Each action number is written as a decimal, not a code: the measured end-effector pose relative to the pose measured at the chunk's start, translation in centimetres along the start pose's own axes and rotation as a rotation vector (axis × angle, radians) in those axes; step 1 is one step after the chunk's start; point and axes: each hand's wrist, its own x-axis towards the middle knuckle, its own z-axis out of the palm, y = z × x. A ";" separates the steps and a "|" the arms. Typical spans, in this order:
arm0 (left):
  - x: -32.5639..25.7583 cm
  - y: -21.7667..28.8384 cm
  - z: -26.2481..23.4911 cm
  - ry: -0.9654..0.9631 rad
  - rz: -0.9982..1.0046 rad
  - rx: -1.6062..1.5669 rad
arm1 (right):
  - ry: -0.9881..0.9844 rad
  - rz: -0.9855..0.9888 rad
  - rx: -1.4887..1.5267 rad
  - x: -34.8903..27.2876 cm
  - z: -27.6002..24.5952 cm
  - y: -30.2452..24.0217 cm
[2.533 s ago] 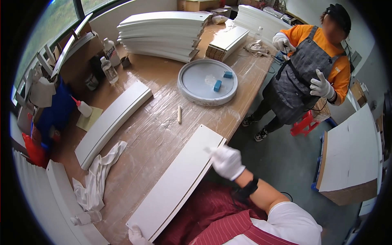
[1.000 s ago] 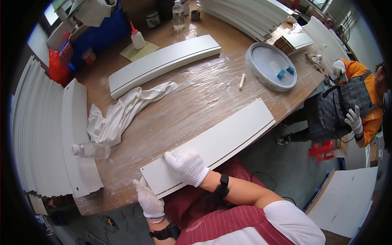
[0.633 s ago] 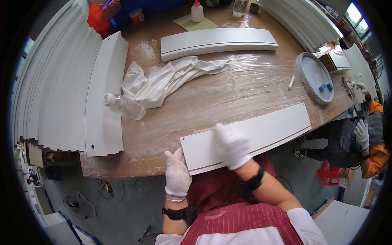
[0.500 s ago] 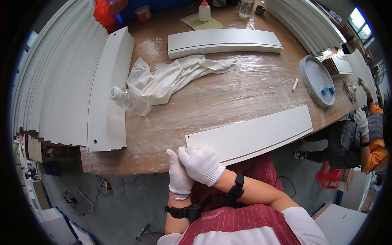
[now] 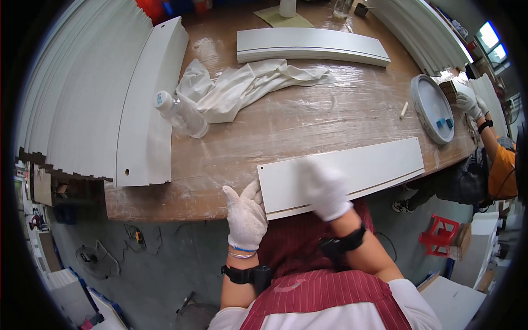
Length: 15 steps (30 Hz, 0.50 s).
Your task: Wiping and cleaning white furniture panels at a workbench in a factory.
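Observation:
A long white board [image 5: 379, 166] with a groove along its near side and a small hole at its far left corner lies at the table's near edge. My left hand [image 5: 245, 221], in a white glove, is at the board's left end. Its thumb sticks up apart, and its fingers rest against that end. Over the left-middle part of the board is my gloved right hand [image 5: 325, 190]. Motion smears its fingers, so I cannot tell whether it holds anything or touches the surface.
Film covers the brown table [image 5: 220, 181]. A clear bottle [image 5: 184, 116] stands beside a crumpled white cloth [image 5: 242, 91]. White boards are stacked left [image 5: 151, 110] and at the back [image 5: 313, 44]. Right are a white stick [image 5: 404, 110], a grey lid [image 5: 429, 104] and a co-worker's gloved hands [image 5: 468, 104].
My right hand has moved right, from beside my left hand onto the board. My left hand has opened out against the board's end. The co-worker's hands have moved to a stack of boards.

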 end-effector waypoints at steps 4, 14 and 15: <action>0.3 0.1 0.5 -0.007 -0.020 0.039 | -0.033 0.059 -0.263 -1.3 -2.9 1.5; 0.4 0.6 1.2 0.014 -0.041 0.005 | -0.035 -0.078 -0.053 -3.2 -2.7 -1.8; 0.8 0.4 1.2 -0.008 -0.061 0.007 | -0.034 -0.029 -0.157 -3.1 -3.2 -1.0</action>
